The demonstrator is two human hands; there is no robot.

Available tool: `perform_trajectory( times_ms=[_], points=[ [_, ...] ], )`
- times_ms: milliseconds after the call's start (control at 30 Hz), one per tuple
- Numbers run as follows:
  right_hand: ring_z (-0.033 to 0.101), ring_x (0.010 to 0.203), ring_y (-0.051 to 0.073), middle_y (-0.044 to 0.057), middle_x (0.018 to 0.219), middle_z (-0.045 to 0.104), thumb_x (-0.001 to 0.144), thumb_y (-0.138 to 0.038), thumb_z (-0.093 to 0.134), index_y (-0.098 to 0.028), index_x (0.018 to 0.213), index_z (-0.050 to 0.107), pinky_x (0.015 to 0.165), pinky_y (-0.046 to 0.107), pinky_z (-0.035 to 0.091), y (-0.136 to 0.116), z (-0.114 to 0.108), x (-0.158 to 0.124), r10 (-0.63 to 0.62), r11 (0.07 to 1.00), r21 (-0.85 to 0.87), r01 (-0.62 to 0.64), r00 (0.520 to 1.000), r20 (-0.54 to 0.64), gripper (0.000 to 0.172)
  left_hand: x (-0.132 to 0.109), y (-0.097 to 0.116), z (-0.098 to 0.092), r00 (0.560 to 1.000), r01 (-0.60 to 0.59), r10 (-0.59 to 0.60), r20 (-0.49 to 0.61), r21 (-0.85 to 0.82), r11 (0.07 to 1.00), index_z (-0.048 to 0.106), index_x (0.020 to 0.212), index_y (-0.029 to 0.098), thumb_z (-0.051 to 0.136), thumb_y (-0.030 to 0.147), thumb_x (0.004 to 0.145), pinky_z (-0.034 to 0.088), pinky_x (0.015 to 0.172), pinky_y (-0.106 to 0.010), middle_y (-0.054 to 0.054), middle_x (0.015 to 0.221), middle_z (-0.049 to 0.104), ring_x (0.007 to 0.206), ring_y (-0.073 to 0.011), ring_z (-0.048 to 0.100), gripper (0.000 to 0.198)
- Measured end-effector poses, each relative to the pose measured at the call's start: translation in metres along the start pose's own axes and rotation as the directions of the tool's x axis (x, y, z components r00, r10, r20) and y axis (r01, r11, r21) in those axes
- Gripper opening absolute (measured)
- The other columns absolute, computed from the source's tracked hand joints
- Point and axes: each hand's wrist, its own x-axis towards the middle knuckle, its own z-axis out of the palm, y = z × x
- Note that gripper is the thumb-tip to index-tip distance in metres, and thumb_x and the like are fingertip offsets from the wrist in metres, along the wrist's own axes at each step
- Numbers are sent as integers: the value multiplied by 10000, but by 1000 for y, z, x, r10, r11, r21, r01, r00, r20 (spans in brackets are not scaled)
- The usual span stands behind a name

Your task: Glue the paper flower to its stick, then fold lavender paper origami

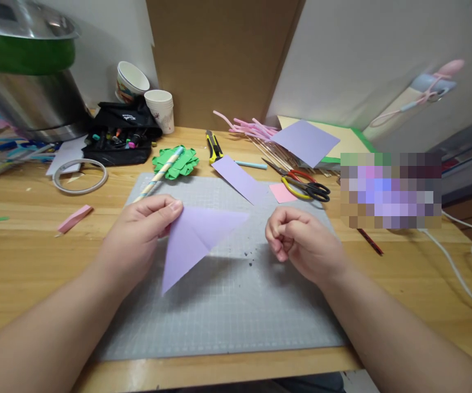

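Note:
My left hand (145, 229) pinches the top left corner of a purple paper (197, 234), folded into a triangle with a crease down its middle. The sheet hangs in the air over a grey cutting mat (219, 327). To the right of the paper, apart from it, my right hand (297, 234) is closed with its fingers curled in, and nothing shows between them. Behind my left hand, a striped paper straw (160, 173) leans over a green layered paper piece (182, 164). A flat purple strip (239, 177) lies at the mat's far edge.
Scissors (311, 188), a small pink paper (282, 192) and a yellow utility knife (214, 147) lie beyond my hands. A tape roll (80, 191) and a black pouch of markers (117, 155) are left. Another purple sheet (307, 142) lies back right. White cables (452, 273) cross the right side.

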Motion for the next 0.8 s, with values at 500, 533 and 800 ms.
perform_trajectory(
  times_ms=[500, 533, 800],
  points=[
    [489, 369, 52, -18, 586, 623, 784, -375, 640, -152, 867, 595, 342, 141, 337, 2, 10, -9, 325, 942, -57, -331, 860, 394, 242, -19, -13, 23, 749, 182, -314, 583, 274, 944, 477, 603, 169, 560, 331, 786, 249, 467, -194, 71, 531, 409, 485, -61, 338, 258],
    [502, 379, 65, -13, 580, 618, 788, -424, 624, -155, 876, 598, 343, 149, 345, 0, 8, -9, 318, 936, 1, -351, 849, 421, 284, -19, -12, 21, 722, 189, -318, 615, 266, 945, 498, 611, 164, 557, 325, 786, 244, 472, -196, 69, 546, 403, 496, -61, 327, 246],
    [566, 616, 115, 41, 807, 638, 739, -525, 683, -169, 957, 600, 447, 196, 423, 17, 34, -11, 17, 986, 147, -77, 926, 376, 426, -25, -19, 36, 883, 264, -243, 401, 4, 965, 558, 689, 161, 600, 432, 770, 255, 418, -190, 13, 563, 571, 463, -84, 469, 286]
  ],
)
